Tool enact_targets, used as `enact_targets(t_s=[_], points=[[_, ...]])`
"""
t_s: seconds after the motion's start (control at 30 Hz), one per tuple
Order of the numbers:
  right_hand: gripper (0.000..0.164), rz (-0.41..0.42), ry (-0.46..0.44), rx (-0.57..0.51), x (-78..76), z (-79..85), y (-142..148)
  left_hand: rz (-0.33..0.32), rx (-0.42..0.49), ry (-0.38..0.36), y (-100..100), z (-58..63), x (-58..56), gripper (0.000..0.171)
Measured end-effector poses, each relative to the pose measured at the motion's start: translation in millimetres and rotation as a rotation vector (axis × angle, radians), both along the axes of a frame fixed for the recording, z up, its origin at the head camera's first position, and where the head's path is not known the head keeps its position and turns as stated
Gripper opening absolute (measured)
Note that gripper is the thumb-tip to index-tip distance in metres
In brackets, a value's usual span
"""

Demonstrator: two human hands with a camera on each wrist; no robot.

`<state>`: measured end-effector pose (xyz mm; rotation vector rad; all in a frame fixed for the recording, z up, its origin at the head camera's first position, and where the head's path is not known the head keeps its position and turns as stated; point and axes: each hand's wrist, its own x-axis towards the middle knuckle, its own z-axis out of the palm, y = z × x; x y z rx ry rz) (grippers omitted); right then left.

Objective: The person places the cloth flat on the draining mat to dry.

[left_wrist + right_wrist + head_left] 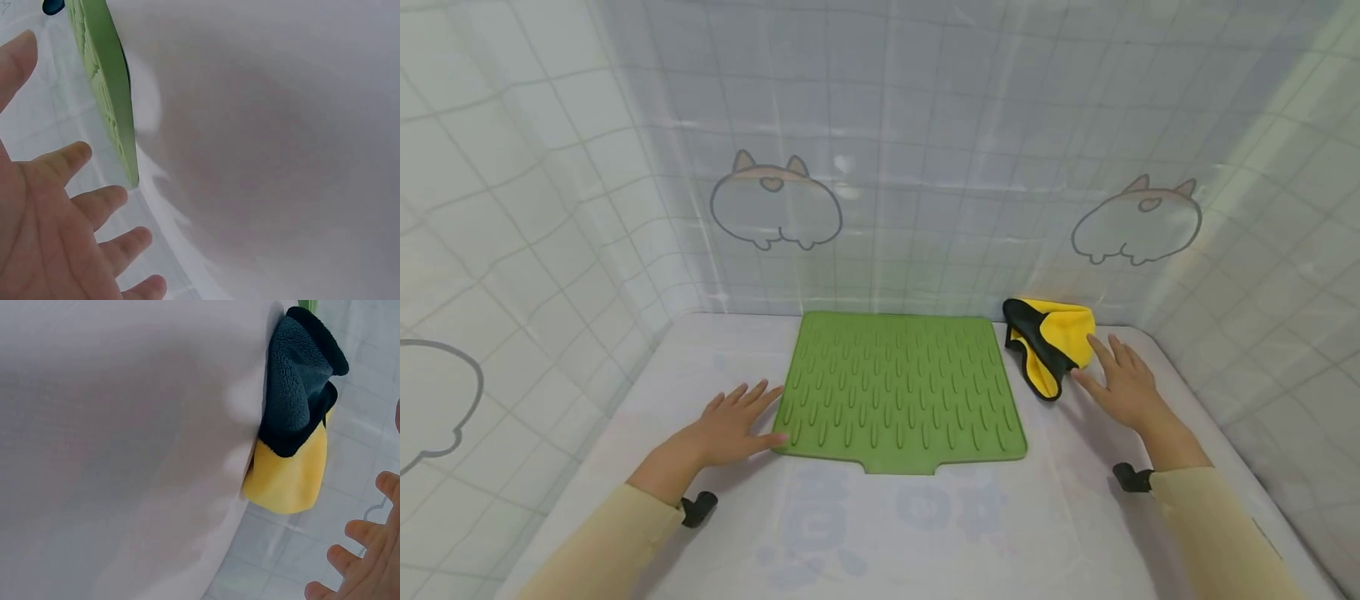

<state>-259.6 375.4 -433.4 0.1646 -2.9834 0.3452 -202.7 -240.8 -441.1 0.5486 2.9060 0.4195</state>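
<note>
A green ridged mat [898, 387] with a short tab on its near edge lies flat on the table. My left hand [730, 427] hovers at the mat's left side, fingers spread; in the left wrist view the palm [44, 231] faces the table and holds nothing. To the right of the mat lies a crumpled yellow and black cloth [1051, 342], its dark grey fuzzy side [290, 381] showing in the right wrist view. Beside the cloth my right hand [1123, 383] has its fingers spread and grips nothing. Whether its fingertips touch the cloth cannot be told.
The white table [895, 542] carries faint printed marks near its front. Behind it hangs a grid-patterned sheet [940, 167] with cartoon animal drawings, and similar sheets close off the left and right sides. A small black device [700, 508] sits under each wrist.
</note>
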Motion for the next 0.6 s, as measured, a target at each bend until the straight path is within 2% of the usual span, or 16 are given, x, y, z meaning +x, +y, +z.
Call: enact_targets(t_s=[0.23,0.6], points=[[0.084,-0.005,-0.036,-0.031,-9.7,-1.7,1.3,0.002,-0.038,-0.053,2.6,-0.9,-4.8,0.092],[0.081,0.013,-0.057,-0.075,-28.2,5.1,-2.5,0.01,-0.042,-0.122,6.9,0.9,-7.0,0.096]])
